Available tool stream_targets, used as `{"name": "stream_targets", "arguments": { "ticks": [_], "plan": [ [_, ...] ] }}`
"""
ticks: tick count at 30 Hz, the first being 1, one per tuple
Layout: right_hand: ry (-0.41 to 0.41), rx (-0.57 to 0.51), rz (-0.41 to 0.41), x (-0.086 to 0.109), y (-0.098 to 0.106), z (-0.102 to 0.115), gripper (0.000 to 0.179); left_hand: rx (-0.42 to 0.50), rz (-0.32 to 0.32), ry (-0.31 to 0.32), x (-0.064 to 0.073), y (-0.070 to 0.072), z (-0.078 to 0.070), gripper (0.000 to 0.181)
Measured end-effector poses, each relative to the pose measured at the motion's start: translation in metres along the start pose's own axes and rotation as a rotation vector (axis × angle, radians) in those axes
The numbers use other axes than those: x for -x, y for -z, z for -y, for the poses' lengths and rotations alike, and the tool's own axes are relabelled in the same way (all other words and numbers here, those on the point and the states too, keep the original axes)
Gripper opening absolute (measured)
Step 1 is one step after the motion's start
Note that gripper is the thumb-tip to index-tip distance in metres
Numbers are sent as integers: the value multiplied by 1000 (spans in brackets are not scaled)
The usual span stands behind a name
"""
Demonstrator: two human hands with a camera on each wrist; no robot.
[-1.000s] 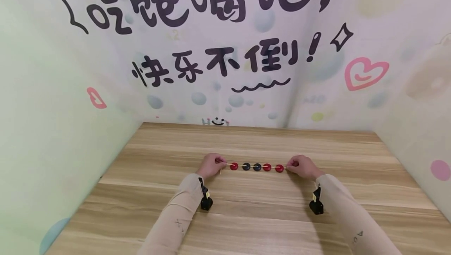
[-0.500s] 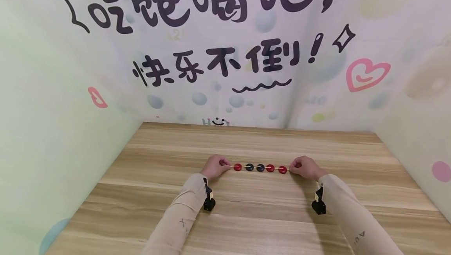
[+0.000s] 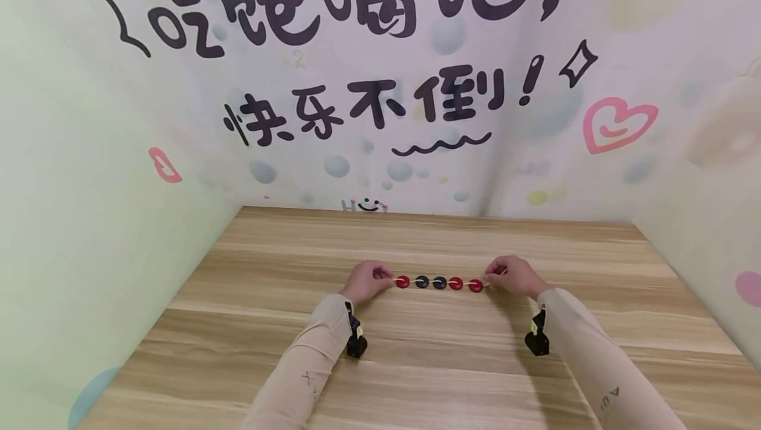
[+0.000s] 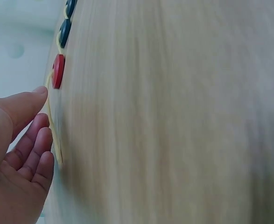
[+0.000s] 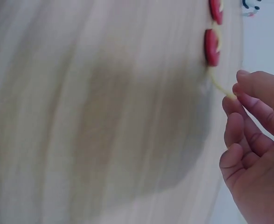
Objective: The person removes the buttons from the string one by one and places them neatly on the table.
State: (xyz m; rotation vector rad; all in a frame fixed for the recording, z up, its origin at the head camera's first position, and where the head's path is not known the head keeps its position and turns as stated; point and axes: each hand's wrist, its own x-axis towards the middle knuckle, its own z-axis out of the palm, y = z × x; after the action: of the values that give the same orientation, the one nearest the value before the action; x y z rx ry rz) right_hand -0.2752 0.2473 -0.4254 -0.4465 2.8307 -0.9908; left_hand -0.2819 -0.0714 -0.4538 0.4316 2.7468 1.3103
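Several round buttons in red and dark blue lie in a row on a pale yellow cord across the wooden table. In the head view a red button [image 3: 402, 281] is at the left end, two dark blue buttons [image 3: 431, 282] are in the middle, and two red buttons [image 3: 466, 284] are at the right. My left hand [image 3: 365, 281] pinches the cord [image 4: 52, 116] just beyond the left red button [image 4: 58, 71]; a loose tail of it hangs below the thumb. At the other end, my right hand [image 3: 514, 275] pinches the cord [image 5: 221, 88] past the last red button [image 5: 212, 47].
The wood-grain table [image 3: 440, 370] stretches around both arms. A printed cloth wall [image 3: 368, 166] with large black lettering stands at the back edge, with pale side walls left and right. A small black camera [image 3: 357, 341] is strapped at each wrist.
The button row and both hands shifted slightly right, then stayed nearly still. My left hand slid closer to its red button. Most recently my right hand rose a little, lifting its cord end.
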Motion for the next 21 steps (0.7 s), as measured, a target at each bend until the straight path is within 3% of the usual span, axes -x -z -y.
{"name": "stream_targets", "arguments": {
  "ticks": [7, 14, 21],
  "plan": [
    [21, -30, 1, -12, -3, 20, 12, 0, -15, -11, -1, -5, -5, 10],
    [54, -77, 19, -27, -27, 43, 10, -12, -29, -21, -3, -9, 2, 6],
    [111, -99, 18, -39, -51, 64, 9, -12, -44, -46, -3, -10, 1, 5]
  ]
}}
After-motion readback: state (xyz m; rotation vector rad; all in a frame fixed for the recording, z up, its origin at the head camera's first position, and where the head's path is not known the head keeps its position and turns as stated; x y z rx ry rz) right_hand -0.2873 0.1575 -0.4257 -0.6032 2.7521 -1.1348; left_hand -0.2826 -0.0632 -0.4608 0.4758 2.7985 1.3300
